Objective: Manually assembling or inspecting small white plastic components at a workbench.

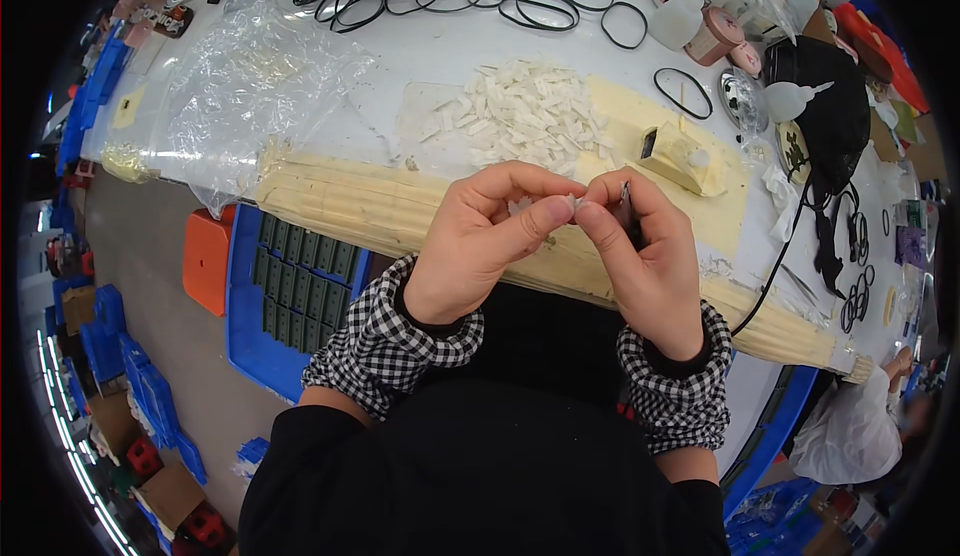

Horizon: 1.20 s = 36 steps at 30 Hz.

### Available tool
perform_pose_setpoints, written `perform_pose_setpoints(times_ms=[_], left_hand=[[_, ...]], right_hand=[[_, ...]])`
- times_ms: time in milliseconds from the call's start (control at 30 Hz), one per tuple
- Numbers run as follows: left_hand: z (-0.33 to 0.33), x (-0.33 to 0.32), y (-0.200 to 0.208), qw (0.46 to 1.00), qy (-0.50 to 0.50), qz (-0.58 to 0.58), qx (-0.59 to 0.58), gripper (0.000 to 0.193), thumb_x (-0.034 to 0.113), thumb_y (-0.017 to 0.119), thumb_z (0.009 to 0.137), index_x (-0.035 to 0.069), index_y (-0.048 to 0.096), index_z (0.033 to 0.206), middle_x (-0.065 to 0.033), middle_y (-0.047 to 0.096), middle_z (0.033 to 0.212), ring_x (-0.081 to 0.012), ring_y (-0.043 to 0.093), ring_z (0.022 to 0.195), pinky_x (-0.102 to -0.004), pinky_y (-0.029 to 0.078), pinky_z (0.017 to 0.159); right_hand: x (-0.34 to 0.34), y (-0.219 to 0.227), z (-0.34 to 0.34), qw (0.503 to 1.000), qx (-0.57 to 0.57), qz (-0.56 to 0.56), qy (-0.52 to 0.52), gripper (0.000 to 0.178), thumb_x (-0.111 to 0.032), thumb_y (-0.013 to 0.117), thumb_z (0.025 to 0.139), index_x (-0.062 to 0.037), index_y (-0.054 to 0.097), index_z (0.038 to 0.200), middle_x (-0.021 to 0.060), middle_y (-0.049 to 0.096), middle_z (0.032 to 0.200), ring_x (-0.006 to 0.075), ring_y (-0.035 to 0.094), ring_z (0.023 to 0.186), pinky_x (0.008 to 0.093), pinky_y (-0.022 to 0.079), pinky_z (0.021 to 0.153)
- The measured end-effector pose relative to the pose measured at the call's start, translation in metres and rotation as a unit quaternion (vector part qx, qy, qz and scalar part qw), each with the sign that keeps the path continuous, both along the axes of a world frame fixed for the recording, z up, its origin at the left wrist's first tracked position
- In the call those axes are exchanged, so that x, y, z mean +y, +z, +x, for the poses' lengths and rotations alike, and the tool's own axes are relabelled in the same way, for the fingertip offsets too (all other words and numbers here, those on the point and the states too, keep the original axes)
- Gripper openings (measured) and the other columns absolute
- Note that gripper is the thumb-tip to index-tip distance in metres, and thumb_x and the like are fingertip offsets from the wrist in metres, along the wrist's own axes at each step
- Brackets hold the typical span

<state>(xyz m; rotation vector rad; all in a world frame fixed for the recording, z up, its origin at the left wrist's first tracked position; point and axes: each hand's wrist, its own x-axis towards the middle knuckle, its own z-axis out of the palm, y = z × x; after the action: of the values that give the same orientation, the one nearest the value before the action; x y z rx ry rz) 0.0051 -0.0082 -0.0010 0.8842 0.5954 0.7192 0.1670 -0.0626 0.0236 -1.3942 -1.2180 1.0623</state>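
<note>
My left hand (pixel 490 231) is closed in a pinch on a small white piece (pixel 573 202) above the table's padded front edge. The fingertips of my right hand (pixel 645 256) meet it at the same piece, also pinching. Between the fingers of my right hand sits a thin dark object with a shiny edge (pixel 627 201); its kind is mostly hidden. Just beyond my hands lies a loose pile of small white strips (pixel 530 111). To the right of the pile, a block wrapped in yellow tape (pixel 685 161) rests on a yellow sheet (pixel 625 106).
Black rubber-like rings (pixel 540 11) heap at the far side. Crumpled clear plastic (pixel 255 86) spreads at left. A black cloth bag (pixel 820 106), jars and a white squeeze bulb (pixel 795 101) crowd the right. Below left stand a blue crate (pixel 240 306) of dark parts and an orange stool (pixel 207 261).
</note>
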Motion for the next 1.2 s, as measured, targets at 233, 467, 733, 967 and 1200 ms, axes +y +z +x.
perform_pose_setpoints(times_ms=[233,467,733,967,1200], left_hand=[[-0.005,0.006,-0.007,0.996,-0.015,-0.063,-0.060,0.014,0.017,0.057,0.095,0.003,0.059,0.095,0.0013,0.057,0.080,-0.0034,0.039,0.062,-0.0172,0.033,0.056],[-0.005,0.008,-0.007,0.991,-0.050,-0.066,-0.103,0.014,0.017,0.054,0.097,0.004,0.058,0.093,0.0018,0.056,0.079,-0.0044,0.040,0.063,-0.0180,0.034,0.059],[-0.004,0.007,-0.008,0.986,-0.069,-0.091,-0.123,0.014,0.018,0.054,0.097,0.006,0.057,0.091,0.0033,0.052,0.077,-0.0039,0.039,0.063,-0.0180,0.034,0.058],[-0.004,0.007,-0.008,0.990,-0.064,-0.065,-0.104,0.014,0.018,0.055,0.097,0.006,0.057,0.090,0.0033,0.052,0.076,-0.0037,0.039,0.062,-0.0178,0.034,0.058],[-0.005,0.007,-0.009,0.992,-0.060,-0.057,-0.096,0.014,0.018,0.055,0.097,0.006,0.057,0.090,0.0034,0.053,0.076,-0.0036,0.038,0.062,-0.0180,0.034,0.058]], right_hand=[[-0.002,0.007,0.001,0.995,-0.081,0.049,0.042,0.017,-0.015,0.068,0.085,-0.0024,0.058,0.088,0.0019,0.053,0.068,0.0088,0.047,0.060,0.0240,0.038,0.052],[-0.002,0.000,0.003,0.927,-0.343,0.143,0.045,0.033,-0.035,0.071,0.079,-0.0062,0.054,0.080,0.0053,0.056,0.067,0.0216,0.056,0.057,0.0312,0.042,0.049],[0.000,-0.005,-0.001,0.915,-0.368,0.160,0.032,0.034,-0.038,0.067,0.081,-0.0075,0.052,0.078,0.0046,0.052,0.064,0.0228,0.055,0.055,0.0328,0.041,0.048],[-0.002,-0.004,-0.002,0.908,-0.386,0.156,0.029,0.034,-0.039,0.066,0.082,-0.0084,0.052,0.077,0.0040,0.050,0.063,0.0223,0.054,0.055,0.0329,0.040,0.047],[-0.004,-0.003,-0.002,0.908,-0.390,0.151,0.031,0.033,-0.039,0.066,0.082,-0.0088,0.053,0.077,0.0037,0.049,0.063,0.0221,0.054,0.054,0.0328,0.040,0.047]])
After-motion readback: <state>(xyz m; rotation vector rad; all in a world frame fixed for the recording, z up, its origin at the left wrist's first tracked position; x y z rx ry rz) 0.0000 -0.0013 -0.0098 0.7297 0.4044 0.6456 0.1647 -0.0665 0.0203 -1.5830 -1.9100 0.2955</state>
